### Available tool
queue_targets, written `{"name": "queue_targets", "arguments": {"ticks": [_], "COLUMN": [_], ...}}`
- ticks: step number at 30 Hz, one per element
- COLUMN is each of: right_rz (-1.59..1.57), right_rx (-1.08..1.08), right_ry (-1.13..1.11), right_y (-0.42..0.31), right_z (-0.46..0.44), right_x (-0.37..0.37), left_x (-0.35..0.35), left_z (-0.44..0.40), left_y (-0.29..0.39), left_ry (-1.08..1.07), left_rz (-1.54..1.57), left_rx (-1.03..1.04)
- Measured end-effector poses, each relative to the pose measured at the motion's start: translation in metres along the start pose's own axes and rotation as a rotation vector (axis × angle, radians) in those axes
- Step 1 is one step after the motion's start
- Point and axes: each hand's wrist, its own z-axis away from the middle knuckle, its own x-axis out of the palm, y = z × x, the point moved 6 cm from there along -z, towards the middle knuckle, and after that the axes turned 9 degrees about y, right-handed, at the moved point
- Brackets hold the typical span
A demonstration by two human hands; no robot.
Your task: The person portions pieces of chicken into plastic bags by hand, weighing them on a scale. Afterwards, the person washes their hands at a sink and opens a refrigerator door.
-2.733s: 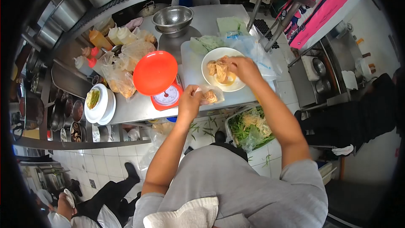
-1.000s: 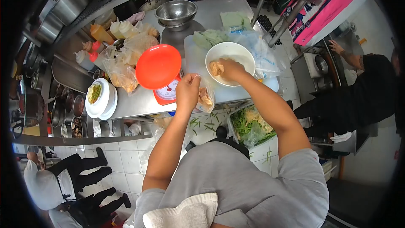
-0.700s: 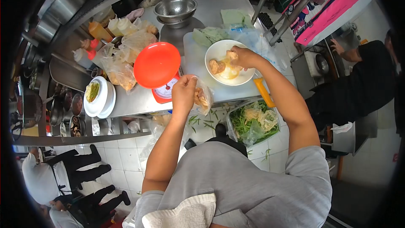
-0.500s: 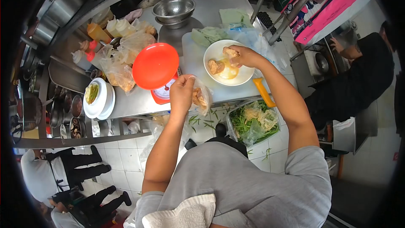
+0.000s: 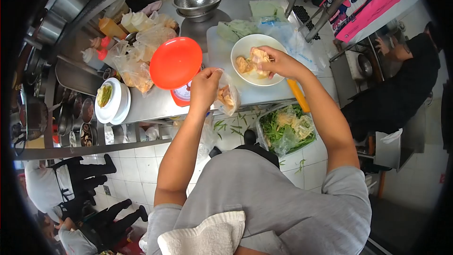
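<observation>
My left hand (image 5: pixel 205 87) pinches the top of a clear plastic bag (image 5: pixel 229 95) that hangs at the table's front edge, with pale raw pieces, apparently chicken, inside. My right hand (image 5: pixel 281 64) is closed on a raw chicken piece (image 5: pixel 259 57) over the white bowl (image 5: pixel 257 83). Beside it in the bowl lies another chicken piece (image 5: pixel 243 65). Yellowish liquid showed at the bottom of the bowl; my hand and the held piece now hide most of it. Left of the bowl, a scale carries a round red tray (image 5: pixel 175 63), close to my left hand.
The bowl stands on a white cutting board (image 5: pixel 218 42). A yellow handle (image 5: pixel 298 95) juts over the front edge. Below is a tub of greens (image 5: pixel 288 130). Steel colanders (image 5: pixel 197 1), bagged food (image 5: pixel 136 73) and white plates (image 5: pixel 112 101) share the table. A co-worker (image 5: pixel 396 78) stands right.
My right hand has brought the chicken piece lower in the bowl, nearer the other piece. My left hand still holds the bag. The whole view has shifted slightly.
</observation>
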Motion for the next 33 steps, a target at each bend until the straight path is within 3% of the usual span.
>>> {"name": "queue_targets", "arguments": {"ticks": [2, 5, 9, 11, 14, 16, 17, 18, 20, 21, 26, 30, 33], "right_rz": [-0.276, -0.343, -0.027, -0.097, -0.260, 0.130, 0.430, 0.431, 0.702, 0.636, 0.574, 0.524, 0.549], "right_rx": [0.014, 0.094, 0.177, 0.146, 0.095, -0.072, -0.023, -0.023, -0.522, -0.809, -0.821, -0.949, -1.084], "right_ry": [-0.041, -0.178, -0.198, -0.140, -0.074, -0.210, -0.344, -0.345, -0.060, 0.205, 0.254, 0.379, 0.434], "right_y": [-0.032, -0.054, -0.042, -0.038, -0.040, -0.052, -0.052, -0.046, -0.044, -0.057, -0.097, -0.166, -0.220], "right_z": [0.023, 0.039, 0.032, 0.029, 0.034, 0.048, 0.057, 0.059, 0.058, 0.063, 0.067, 0.062, 0.058], "right_x": [0.011, 0.032, 0.057, 0.069, 0.078, 0.089, 0.095, 0.098, 0.092, 0.080, 0.040, 0.017, 0.010], "left_x": [0.005, 0.015, 0.021, 0.021, 0.018, 0.014, 0.013, 0.011, 0.007, 0.004, -0.010, -0.035, -0.066], "left_z": [-0.003, -0.008, -0.013, -0.013, -0.012, -0.019, -0.018, -0.017, -0.016, -0.017, -0.017, -0.018, -0.024], "left_y": [0.002, 0.009, 0.010, 0.018, 0.019, 0.021, 0.022, 0.028, 0.039, 0.044, 0.081, 0.136, 0.180], "left_ry": [-0.022, -0.046, -0.076, -0.087, -0.108, -0.060, -0.057, -0.031, -0.002, -0.010, -0.041, -0.097, -0.052], "left_rz": [-0.022, -0.089, -0.080, -0.121, -0.176, -0.249, -0.248, -0.263, -0.276, -0.274, -0.281, -0.355, -0.452], "left_rx": [0.006, 0.099, 0.091, 0.123, 0.008, 0.189, 0.187, 0.230, 0.279, 0.293, 0.357, 0.372, 0.519]}}
